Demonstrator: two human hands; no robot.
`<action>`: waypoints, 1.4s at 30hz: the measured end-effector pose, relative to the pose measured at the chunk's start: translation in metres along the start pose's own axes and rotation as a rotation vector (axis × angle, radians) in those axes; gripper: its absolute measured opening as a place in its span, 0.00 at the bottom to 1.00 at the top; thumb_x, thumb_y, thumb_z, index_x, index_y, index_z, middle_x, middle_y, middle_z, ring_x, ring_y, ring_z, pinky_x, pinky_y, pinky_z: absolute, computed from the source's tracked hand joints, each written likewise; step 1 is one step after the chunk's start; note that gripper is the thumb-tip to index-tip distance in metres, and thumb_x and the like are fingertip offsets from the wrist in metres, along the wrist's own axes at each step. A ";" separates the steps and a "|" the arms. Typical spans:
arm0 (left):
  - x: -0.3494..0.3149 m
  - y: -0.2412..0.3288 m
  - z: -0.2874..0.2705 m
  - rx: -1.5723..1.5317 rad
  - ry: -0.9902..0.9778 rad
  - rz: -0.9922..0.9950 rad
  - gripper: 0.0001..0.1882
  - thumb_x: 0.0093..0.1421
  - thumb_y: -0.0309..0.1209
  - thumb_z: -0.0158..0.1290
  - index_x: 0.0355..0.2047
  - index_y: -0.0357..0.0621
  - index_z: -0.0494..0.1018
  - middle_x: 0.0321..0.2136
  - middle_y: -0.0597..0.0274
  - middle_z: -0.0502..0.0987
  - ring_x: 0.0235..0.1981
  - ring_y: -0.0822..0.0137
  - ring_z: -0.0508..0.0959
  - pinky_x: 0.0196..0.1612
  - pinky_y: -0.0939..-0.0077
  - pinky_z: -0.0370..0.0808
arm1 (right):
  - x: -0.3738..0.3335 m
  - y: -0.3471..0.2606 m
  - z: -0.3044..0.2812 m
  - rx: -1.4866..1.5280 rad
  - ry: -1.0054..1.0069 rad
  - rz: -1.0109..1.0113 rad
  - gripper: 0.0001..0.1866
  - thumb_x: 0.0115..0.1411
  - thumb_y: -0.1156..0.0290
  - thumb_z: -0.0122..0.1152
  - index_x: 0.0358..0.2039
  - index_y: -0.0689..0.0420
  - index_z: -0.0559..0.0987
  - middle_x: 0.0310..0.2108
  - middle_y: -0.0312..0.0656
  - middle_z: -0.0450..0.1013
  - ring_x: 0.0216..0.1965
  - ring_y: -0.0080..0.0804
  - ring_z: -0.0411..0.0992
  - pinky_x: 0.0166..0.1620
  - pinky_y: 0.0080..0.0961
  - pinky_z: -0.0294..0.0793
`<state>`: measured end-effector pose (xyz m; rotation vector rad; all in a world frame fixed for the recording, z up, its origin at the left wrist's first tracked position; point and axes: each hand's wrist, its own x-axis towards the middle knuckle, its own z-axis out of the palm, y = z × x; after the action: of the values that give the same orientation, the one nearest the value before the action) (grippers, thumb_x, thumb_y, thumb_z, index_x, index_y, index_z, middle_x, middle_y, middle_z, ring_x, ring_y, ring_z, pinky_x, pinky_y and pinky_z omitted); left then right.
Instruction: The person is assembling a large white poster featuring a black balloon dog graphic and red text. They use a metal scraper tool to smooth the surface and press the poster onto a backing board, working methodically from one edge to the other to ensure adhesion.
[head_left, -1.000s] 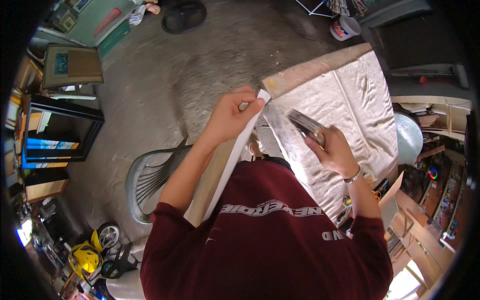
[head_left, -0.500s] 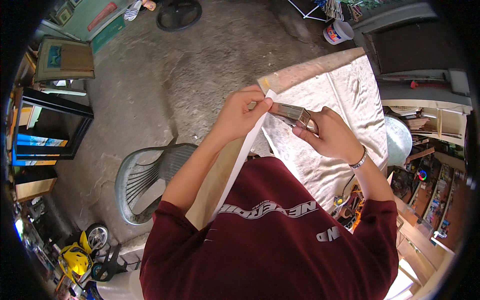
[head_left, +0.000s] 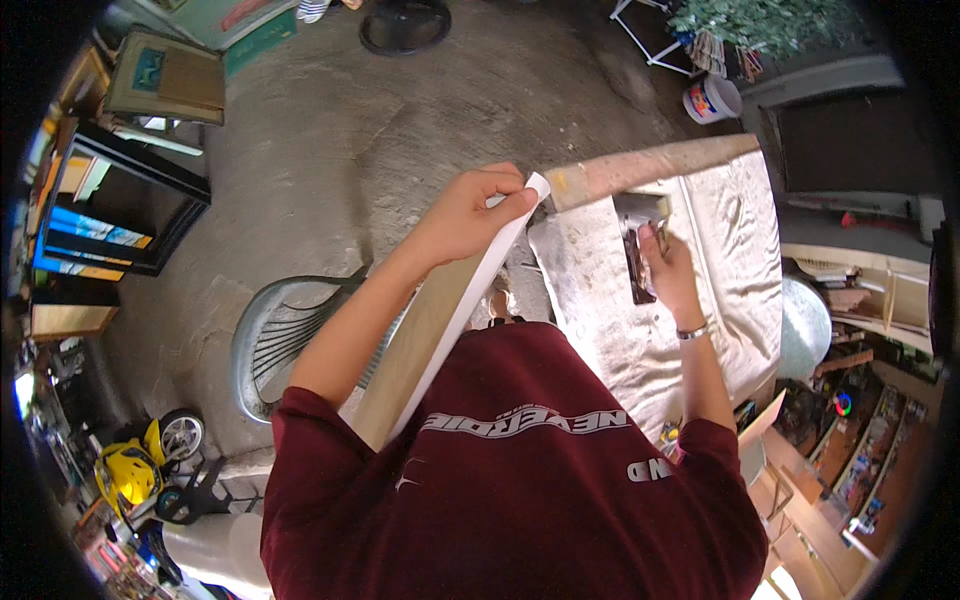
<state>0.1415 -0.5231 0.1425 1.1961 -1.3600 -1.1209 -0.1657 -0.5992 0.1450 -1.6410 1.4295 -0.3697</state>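
My left hand (head_left: 483,214) pinches the upper end of a white strip (head_left: 492,272) between thumb and fingers. The strip runs along the edge of a pale wooden board (head_left: 418,345), which leans up against my front. To the right, my right hand (head_left: 672,275) is closed on a metal staple gun (head_left: 658,214), low over a table covered with a crumpled white cloth (head_left: 725,240). Beside its thumb lies a dark, narrow object (head_left: 637,266) that I cannot make out. My fingers partly hide the staple gun.
A grey plastic chair (head_left: 285,335) stands at my left, partly behind my forearm. Framed panels (head_left: 120,210) lean at the far left. A white bucket (head_left: 712,99) sits beyond the table, and a round stool (head_left: 805,318) stands at its right.
My right hand has moved right, away from the strip's end, taking the staple gun over the cloth-covered table. The left hand keeps its pinch on the strip. The whole view has shifted slightly.
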 end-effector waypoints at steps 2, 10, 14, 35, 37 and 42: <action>0.001 0.003 -0.008 0.016 -0.005 0.017 0.17 0.64 0.37 0.51 0.27 0.33 0.72 0.28 0.62 0.70 0.29 0.71 0.70 0.32 0.74 0.67 | 0.018 0.076 0.004 -0.560 0.166 -0.088 0.25 0.64 0.48 0.54 0.26 0.61 0.73 0.14 0.42 0.71 0.16 0.40 0.72 0.25 0.36 0.71; -0.008 0.003 -0.047 0.262 0.127 -0.144 0.21 0.65 0.44 0.50 0.27 0.35 0.72 0.23 0.58 0.71 0.26 0.68 0.69 0.31 0.67 0.66 | 0.043 0.054 0.063 -0.559 0.259 -0.642 0.31 0.55 0.59 0.67 0.51 0.64 0.67 0.51 0.58 0.65 0.54 0.54 0.63 0.54 0.48 0.63; -0.026 0.019 -0.062 0.389 0.097 -0.217 0.24 0.67 0.48 0.45 0.32 0.37 0.74 0.26 0.55 0.76 0.28 0.64 0.73 0.34 0.66 0.70 | -0.017 -0.128 0.132 -0.396 -0.242 -1.469 0.27 0.54 0.58 0.64 0.52 0.57 0.71 0.52 0.50 0.69 0.52 0.46 0.67 0.55 0.44 0.64; -0.498 0.070 0.077 1.300 1.689 -1.069 0.36 0.50 0.36 0.64 0.58 0.47 0.62 0.62 0.54 0.60 0.66 0.54 0.57 0.69 0.54 0.52 | -0.085 -0.201 0.265 -0.538 -0.726 -1.839 0.11 0.57 0.67 0.63 0.25 0.60 0.72 0.23 0.46 0.70 0.27 0.46 0.67 0.41 0.37 0.61; -0.500 0.080 0.065 1.348 1.661 -0.965 0.34 0.50 0.34 0.63 0.58 0.50 0.63 0.59 0.56 0.65 0.64 0.57 0.60 0.67 0.56 0.55 | -0.065 -0.203 0.262 -0.521 -0.734 -1.844 0.13 0.58 0.65 0.63 0.25 0.62 0.73 0.23 0.49 0.69 0.26 0.49 0.64 0.40 0.37 0.61; -0.497 0.068 0.021 1.423 1.303 -0.674 0.10 0.51 0.27 0.54 0.36 0.48 0.76 0.32 0.67 0.77 0.40 0.64 0.77 0.52 0.64 0.68 | 0.026 -0.222 0.234 -0.585 -0.717 -1.755 0.15 0.55 0.69 0.65 0.24 0.63 0.68 0.23 0.49 0.61 0.31 0.47 0.60 0.44 0.39 0.61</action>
<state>0.1377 -0.0218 0.1633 2.7567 -0.4719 0.6446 0.1503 -0.5394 0.1792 -2.7278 -0.7895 -0.2064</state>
